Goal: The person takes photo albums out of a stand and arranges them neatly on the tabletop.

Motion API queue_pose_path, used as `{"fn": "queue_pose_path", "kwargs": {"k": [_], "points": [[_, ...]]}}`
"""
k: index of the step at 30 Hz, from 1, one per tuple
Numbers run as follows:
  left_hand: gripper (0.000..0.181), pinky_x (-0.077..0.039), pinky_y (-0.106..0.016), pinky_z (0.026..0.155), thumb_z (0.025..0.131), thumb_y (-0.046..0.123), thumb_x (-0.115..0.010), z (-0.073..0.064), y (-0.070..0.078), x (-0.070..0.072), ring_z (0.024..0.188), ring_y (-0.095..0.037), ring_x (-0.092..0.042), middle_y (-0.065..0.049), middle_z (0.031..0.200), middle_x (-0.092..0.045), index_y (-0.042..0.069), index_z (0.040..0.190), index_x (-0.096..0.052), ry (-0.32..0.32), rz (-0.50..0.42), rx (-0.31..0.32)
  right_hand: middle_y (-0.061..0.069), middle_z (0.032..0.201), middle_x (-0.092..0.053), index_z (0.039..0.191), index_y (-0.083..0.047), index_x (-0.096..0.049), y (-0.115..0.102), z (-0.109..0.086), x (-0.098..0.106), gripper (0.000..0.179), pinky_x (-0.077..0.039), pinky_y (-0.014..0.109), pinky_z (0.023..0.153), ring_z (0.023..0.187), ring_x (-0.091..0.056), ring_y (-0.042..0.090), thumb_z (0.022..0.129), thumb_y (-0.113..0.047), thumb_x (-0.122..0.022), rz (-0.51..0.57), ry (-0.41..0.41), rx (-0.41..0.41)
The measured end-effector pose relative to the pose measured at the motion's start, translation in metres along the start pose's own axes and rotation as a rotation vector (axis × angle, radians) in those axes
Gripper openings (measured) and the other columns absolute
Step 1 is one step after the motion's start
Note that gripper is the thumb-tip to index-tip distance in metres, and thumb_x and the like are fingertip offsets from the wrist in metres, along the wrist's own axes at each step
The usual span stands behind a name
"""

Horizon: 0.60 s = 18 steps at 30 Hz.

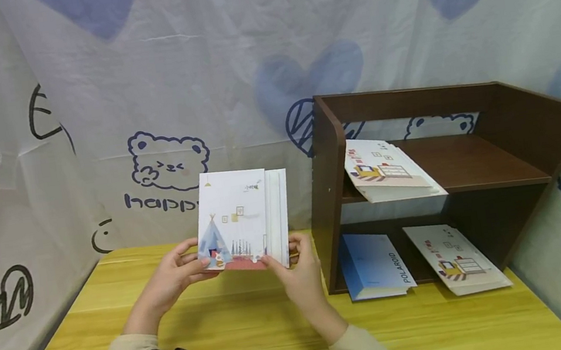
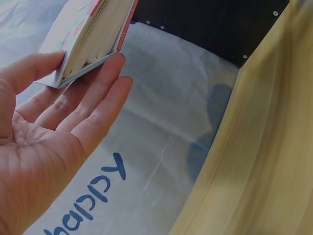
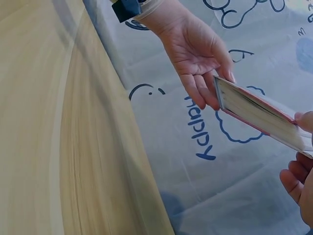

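Both hands hold up a white photo album [image 1: 235, 219] above the table, its cover printed with a blue tent and a pink floor. My left hand [image 1: 173, 272] pinches the lower left edge, thumb in front and fingers behind. At the lower right corner my right hand [image 1: 300, 273] grips it the same way. To the right of the cover, white page edges show. The left wrist view has the album [image 2: 95, 41] edge-on, between thumb and fingers of the left hand [image 2: 54, 127]. In the right wrist view the right hand [image 3: 305, 181] is partly cut off.
A dark brown two-tier shelf [image 1: 333, 191] stands at the right on the wooden table [image 1: 227, 336]. White albums [image 1: 386, 167] lie on its upper tier. Below are a blue album [image 1: 374, 263] marked POLAROID and another white album [image 1: 456, 258]. A printed curtain [image 1: 226, 87] hangs behind.
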State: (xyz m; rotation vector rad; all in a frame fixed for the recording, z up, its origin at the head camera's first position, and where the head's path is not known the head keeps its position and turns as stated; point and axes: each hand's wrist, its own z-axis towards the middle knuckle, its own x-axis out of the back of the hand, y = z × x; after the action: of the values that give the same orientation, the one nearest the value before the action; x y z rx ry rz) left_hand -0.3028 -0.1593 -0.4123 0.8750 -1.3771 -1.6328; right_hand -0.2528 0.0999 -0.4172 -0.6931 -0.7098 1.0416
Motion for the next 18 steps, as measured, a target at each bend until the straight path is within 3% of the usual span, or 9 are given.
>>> {"fn": "queue_pose_path", "kwargs": {"k": [8,18], "points": [[0.055,-0.055,-0.044,0.091,0.096,0.009,-0.059,-0.003,0.0,0.012,0.099,-0.018,-0.071,0.002,0.106,-0.071,-0.002,0.144,-0.033,0.035,0.029,0.031,0.013,0.09,-0.063,0.113,-0.003,-0.049,0.002,0.002,-0.013,0.052,-0.051,0.021,0.064,0.074,-0.057,0.017,0.079,-0.024,-0.082,0.054,0.002,-0.046],[0.055,-0.057,-0.039,0.089,0.096,0.01,-0.059,-0.006,0.001,0.022,0.097,-0.018,-0.072,0.003,0.105,-0.072,-0.004,0.143,-0.034,0.047,0.049,0.045,0.014,0.089,-0.064,0.11,-0.004,-0.049,0.003,0.001,-0.026,0.05,-0.053,0.024,0.063,0.073,-0.058,0.015,0.078,-0.024,-0.082,0.081,0.0,-0.084]]}}
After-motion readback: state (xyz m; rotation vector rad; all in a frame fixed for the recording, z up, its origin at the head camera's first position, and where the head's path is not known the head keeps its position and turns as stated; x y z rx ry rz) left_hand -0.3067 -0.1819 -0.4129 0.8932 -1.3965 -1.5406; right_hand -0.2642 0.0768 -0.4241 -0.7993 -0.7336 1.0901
